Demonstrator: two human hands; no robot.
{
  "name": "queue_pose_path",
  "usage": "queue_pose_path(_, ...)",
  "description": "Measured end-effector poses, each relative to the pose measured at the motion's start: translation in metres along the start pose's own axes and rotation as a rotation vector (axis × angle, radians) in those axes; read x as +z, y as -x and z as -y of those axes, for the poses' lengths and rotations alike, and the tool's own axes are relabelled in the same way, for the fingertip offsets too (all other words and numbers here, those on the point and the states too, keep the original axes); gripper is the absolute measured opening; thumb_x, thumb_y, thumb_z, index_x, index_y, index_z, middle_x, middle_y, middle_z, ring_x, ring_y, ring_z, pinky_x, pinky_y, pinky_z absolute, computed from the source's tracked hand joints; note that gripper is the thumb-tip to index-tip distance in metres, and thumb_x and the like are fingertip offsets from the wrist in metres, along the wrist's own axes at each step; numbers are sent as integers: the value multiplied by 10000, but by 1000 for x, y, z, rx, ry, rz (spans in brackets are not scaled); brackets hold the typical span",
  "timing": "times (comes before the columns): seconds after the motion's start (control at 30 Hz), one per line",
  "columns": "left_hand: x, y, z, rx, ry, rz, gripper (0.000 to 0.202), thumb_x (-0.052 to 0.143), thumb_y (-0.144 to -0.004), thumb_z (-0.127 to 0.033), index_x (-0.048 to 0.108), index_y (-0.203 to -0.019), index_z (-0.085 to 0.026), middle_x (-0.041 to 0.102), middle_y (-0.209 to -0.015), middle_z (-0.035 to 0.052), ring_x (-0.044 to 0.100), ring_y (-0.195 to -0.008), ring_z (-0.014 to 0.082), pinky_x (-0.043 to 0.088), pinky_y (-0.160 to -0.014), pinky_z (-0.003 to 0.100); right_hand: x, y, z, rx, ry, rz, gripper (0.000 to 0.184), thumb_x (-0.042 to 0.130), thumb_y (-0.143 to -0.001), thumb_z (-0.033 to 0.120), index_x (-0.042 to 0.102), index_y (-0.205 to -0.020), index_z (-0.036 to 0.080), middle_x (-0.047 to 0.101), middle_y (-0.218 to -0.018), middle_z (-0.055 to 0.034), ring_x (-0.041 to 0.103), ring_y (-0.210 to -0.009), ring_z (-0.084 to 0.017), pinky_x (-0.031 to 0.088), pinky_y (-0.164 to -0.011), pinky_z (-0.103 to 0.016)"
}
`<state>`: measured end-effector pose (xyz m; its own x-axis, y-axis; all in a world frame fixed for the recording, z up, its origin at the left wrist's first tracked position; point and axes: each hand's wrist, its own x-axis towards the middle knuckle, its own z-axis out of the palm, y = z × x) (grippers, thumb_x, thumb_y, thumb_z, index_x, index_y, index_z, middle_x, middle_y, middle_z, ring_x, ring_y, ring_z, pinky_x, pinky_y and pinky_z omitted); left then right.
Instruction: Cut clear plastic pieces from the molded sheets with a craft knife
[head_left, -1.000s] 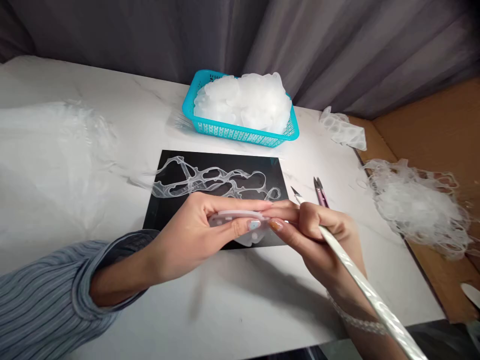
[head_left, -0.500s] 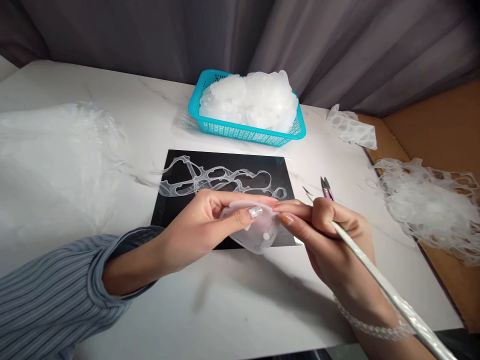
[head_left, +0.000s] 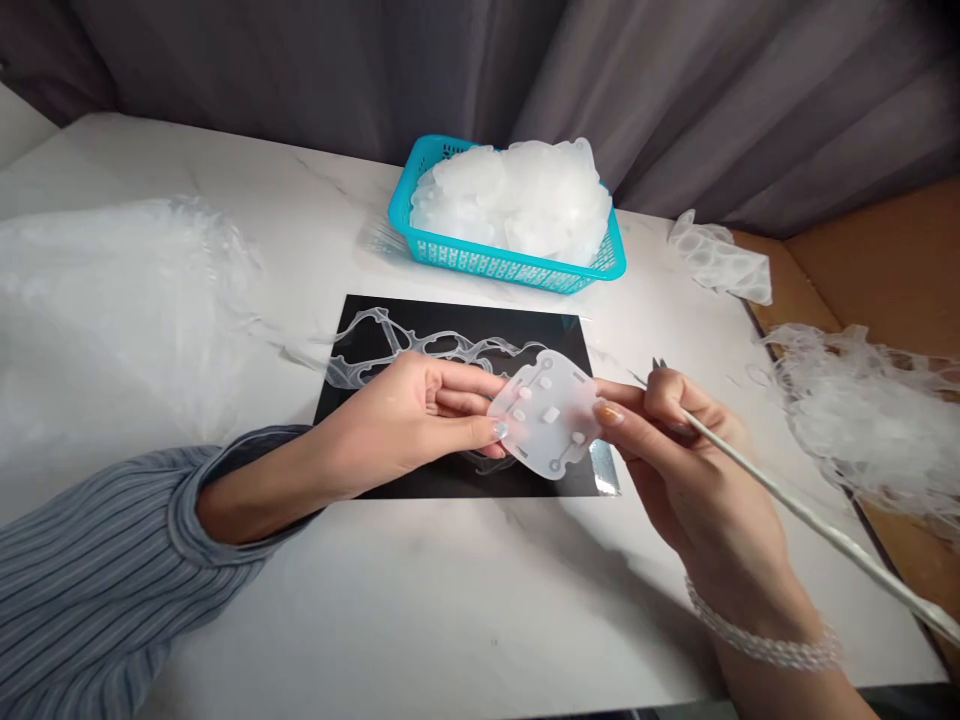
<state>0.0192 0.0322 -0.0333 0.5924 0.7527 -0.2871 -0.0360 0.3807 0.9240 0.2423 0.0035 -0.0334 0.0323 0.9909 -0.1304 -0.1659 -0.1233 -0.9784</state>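
Between my two hands is a thin translucent silicone piece with rounded lobes, small slots and several raised white nubs, its face tilted toward me. My left hand pinches its left edge, thumb on top. My right hand pinches the right edge between thumb and finger. A slim white-handled pen-like tool with a thin pointed tip is also tucked in my right hand. Below lies a black mat bearing a clear cut-out frame of scrap. Dark snips lie partly hidden behind my right hand.
A turquoise basket heaped with similar translucent pieces stands at the back. A large clear plastic bag spreads at the left. To the right, tangled clear scrap lies by a cardboard box, with a translucent sheet behind it.
The silicone piece has been unfolded flat and turned so its nubbed face shows. My hands have moved apart to its opposite edges, and the pen-like tool has shifted right with my right hand.
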Motion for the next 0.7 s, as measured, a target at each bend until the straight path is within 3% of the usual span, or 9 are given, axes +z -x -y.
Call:
queue_pose_path(0.17,1,1,-3,-16,78,22,262,577,-933,-191,731,-1131,-264,774,-1008,21,731,-906,146,577,-852,208,2,0,0,17,10,-19,479,777,-739,95,333,-597,204,743,-799,2,615,-584,-108,488,-521,-225)
queue_pose_path(0.7,1,0,-2,-84,195,-39,224,626,-899,-213,756,-1082,-215,754,-1083,59,730,-938,191,588,-870,262,-1,3,-1,-32,7,-19,462,749,-776,89,342,-588,204,740,-806,10,628,-571,-104,523,-526,-225)
